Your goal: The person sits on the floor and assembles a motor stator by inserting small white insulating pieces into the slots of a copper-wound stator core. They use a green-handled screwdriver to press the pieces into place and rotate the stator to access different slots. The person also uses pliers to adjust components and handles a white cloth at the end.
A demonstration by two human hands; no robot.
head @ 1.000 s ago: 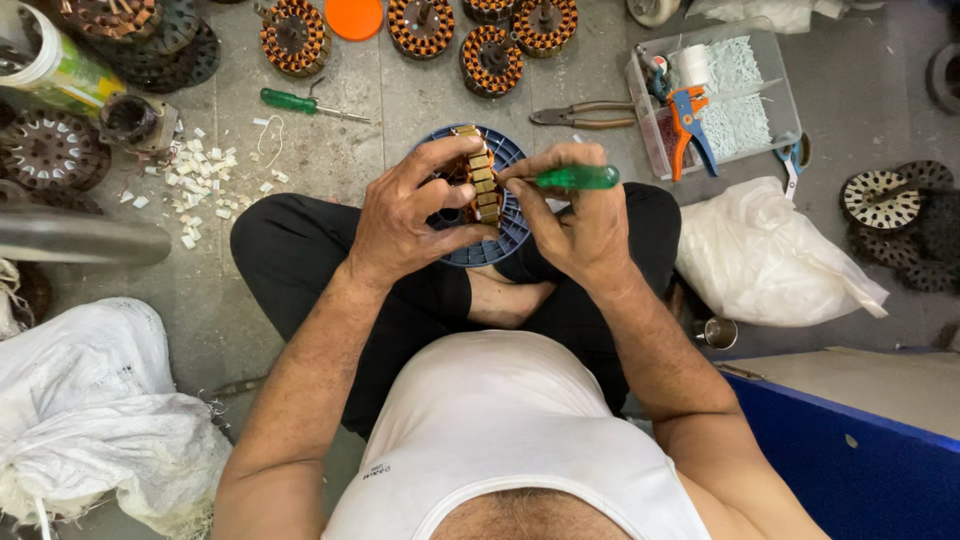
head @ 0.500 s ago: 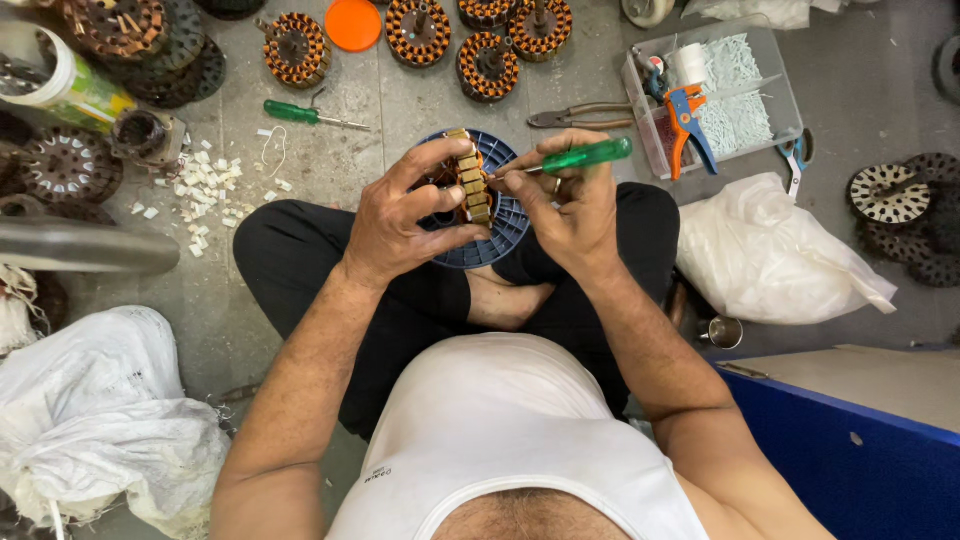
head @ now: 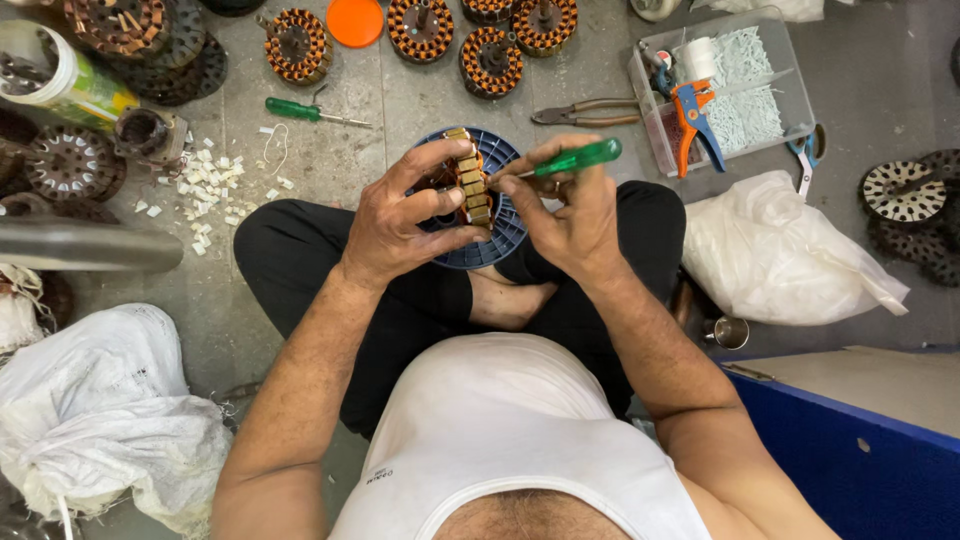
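One copper-wound stator (head: 470, 180) stands on edge over a blue round tray (head: 500, 235) above the lap, the left hand (head: 405, 215) curled around it with thumb and fingers pressing its sides, while the right hand (head: 570, 215) pinches a green-handled screwdriver (head: 570, 160) whose tip, half hidden behind the fingers, meets the windings. Far on the floor lie four more wound stators (head: 490, 60), a second green screwdriver (head: 310, 112), one pair of pliers (head: 585, 112) and one clear box (head: 740, 90). Dark stacks at the left and right edges are cut off, so I cannot count them.

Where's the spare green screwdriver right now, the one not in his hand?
In the head view the spare screwdriver lies on the floor, upper left, just below a copper-wound coil and above the white scraps.
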